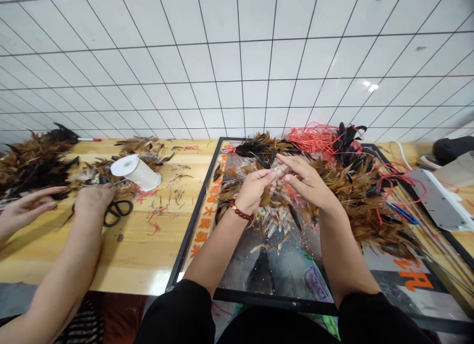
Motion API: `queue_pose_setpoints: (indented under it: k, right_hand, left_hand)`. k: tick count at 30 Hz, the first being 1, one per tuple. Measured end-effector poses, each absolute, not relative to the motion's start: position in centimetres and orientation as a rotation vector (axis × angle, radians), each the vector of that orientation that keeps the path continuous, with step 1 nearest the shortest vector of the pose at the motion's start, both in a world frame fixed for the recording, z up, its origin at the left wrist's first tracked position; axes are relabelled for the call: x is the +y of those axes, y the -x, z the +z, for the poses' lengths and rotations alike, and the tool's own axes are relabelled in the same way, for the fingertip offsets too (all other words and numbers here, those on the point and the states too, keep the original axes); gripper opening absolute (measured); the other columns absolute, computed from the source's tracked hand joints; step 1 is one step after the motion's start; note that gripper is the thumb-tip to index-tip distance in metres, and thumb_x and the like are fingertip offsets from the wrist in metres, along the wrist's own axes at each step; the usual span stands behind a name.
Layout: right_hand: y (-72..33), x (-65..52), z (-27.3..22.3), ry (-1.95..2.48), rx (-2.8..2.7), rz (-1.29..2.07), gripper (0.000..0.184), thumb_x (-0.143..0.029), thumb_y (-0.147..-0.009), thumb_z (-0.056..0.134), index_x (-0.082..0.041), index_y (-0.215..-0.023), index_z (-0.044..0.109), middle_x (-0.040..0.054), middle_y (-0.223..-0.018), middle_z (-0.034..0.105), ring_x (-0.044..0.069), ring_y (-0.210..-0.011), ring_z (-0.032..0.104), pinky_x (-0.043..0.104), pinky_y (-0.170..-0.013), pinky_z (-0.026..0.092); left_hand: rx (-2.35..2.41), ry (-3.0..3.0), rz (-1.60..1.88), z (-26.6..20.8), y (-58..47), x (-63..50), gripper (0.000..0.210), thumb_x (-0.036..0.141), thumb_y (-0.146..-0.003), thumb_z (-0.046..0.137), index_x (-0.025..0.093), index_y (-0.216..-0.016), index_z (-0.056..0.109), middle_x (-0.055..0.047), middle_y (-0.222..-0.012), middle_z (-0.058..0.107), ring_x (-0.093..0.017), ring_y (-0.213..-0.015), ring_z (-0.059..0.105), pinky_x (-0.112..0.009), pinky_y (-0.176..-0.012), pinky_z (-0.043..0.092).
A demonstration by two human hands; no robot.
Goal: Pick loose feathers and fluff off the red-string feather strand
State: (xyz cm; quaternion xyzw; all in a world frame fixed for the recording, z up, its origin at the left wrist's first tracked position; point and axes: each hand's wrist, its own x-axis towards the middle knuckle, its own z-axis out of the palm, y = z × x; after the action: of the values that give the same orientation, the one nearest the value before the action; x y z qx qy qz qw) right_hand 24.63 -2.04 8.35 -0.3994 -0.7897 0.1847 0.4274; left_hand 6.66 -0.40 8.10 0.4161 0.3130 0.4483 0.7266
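Note:
My left hand (255, 188), with a dark red bead bracelet (241, 211) at its wrist, pinches the pale base of some feathers (267, 160); their dark tips seem to point up. Close beside it, my right hand (305, 181) has its index finger and thumb stretched apart towards the pinch. Whether it touches the feathers I cannot tell. Below both hands lies a loose heap of pale and brown feathers (276, 220). More brown feathers (351, 201) spread to the right. Behind the hands rests a dark feather bunch (255, 147) bound with red string at one end.
A black-framed board (196, 206) lies under my work. Tangled red string (313, 142), a blue cutter (404, 213) and a white device (440, 201) are around it. On the left, a co-worker's hands (91, 201) are near black scissors (117, 213), a white spool (136, 172) and a feather pile (35, 161).

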Motion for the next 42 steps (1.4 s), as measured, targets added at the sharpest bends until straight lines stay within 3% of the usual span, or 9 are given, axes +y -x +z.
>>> queue_pose_setpoints:
  k: [4,11,18,21,25,30,35,38,42]
  right_hand:
    - [-24.0,-2.1,8.5,0.941,-1.994,0.519,0.047,-0.040,-0.098,0.056,-0.033,-0.144,0.057,0.0081,-0.139,0.061,0.021,-0.130,0.056,0.042,-0.113,0.042]
    - [-22.8,-1.9,8.3,0.975,-1.500,0.734,0.022,-0.046,-0.084,0.075,-0.029,-0.095,0.082,0.0043,-0.095,0.075,0.019,-0.094,0.068,0.037,-0.090,0.054]
    - [-22.8,-2.1,8.4,0.899,-1.424,0.851,0.020,-0.044,-0.074,0.083,-0.026,-0.075,0.077,0.0015,-0.080,0.069,0.016,-0.078,0.063,0.033,-0.075,0.054]
    - [-23.0,-1.7,8.2,0.953,-1.293,0.782,0.026,-0.046,-0.076,0.081,-0.023,-0.070,0.070,-0.0007,-0.070,0.063,0.013,-0.065,0.055,0.029,-0.064,0.048]
    - [-24.5,-0.5,7.5,1.031,-1.007,0.645,0.030,-0.049,-0.073,0.079,-0.021,-0.072,0.066,-0.0031,-0.062,0.056,0.011,-0.057,0.048,0.026,-0.057,0.040]
    - [-27.2,0.5,6.8,1.156,-0.877,0.425,0.038,-0.056,-0.069,0.076,-0.022,-0.069,0.060,-0.0041,-0.059,0.051,0.010,-0.054,0.041,0.026,-0.056,0.035]
    - [-26.5,-0.2,7.2,1.176,-1.133,0.695,0.037,-0.055,-0.069,0.078,-0.022,-0.071,0.063,-0.0026,-0.063,0.056,0.012,-0.058,0.047,0.027,-0.058,0.039]
    - [-24.0,-1.0,7.6,1.078,-1.398,0.726,0.028,-0.048,-0.077,0.074,-0.022,-0.071,0.065,0.0008,-0.079,0.063,0.016,-0.078,0.058,0.032,-0.078,0.048]
    - [-21.3,-1.6,7.6,1.119,-1.503,0.562,0.019,-0.037,-0.083,0.068,-0.022,-0.071,0.066,0.0040,-0.088,0.062,0.019,-0.092,0.059,0.036,-0.087,0.050]
  left_hand:
    - [0.687,-0.915,0.991,8.1,-6.5,-0.3,0.031,0.037,-0.068,0.085,0.012,-0.069,0.066,0.003,-0.055,0.056,-0.005,-0.048,0.046,-0.020,-0.051,0.036]
    - [0.607,-1.021,0.960,8.0,-6.6,-0.7,0.039,0.046,-0.067,0.085,0.012,-0.068,0.066,0.002,-0.054,0.055,-0.005,-0.048,0.047,-0.021,-0.052,0.036]
    - [0.566,-1.028,0.940,8.0,-7.0,-1.3,0.040,0.047,-0.069,0.084,0.012,-0.069,0.064,0.003,-0.057,0.053,-0.005,-0.050,0.046,-0.021,-0.052,0.037]
    - [0.556,-0.985,0.814,7.8,-7.1,-1.1,0.041,0.047,-0.069,0.084,0.011,-0.080,0.066,0.005,-0.058,0.049,-0.003,-0.045,0.040,-0.018,-0.046,0.027]
    - [0.641,-1.040,0.806,7.8,-6.4,-0.3,0.041,0.048,-0.068,0.084,0.011,-0.074,0.067,0.007,-0.052,0.043,0.000,-0.040,0.028,-0.018,-0.042,0.015]
    - [0.756,-1.073,1.188,9.1,-3.9,1.0,0.031,0.042,-0.069,0.084,0.014,-0.071,0.070,0.004,-0.052,0.048,-0.002,-0.043,0.034,-0.018,-0.043,0.020]
    - [0.844,-1.099,1.403,9.4,-2.5,2.1,0.021,0.032,-0.068,0.085,0.015,-0.070,0.073,0.003,-0.053,0.055,-0.004,-0.047,0.041,-0.019,-0.046,0.030]
    - [0.820,-1.154,1.364,8.8,-3.8,1.6,0.022,0.028,-0.064,0.088,0.016,-0.077,0.075,-0.001,-0.074,0.071,-0.008,-0.066,0.059,-0.020,-0.066,0.047]
    - [0.714,-1.212,1.042,8.0,-5.9,0.4,0.031,0.041,-0.069,0.084,0.013,-0.079,0.077,-0.003,-0.076,0.073,-0.010,-0.073,0.062,-0.022,-0.074,0.048]
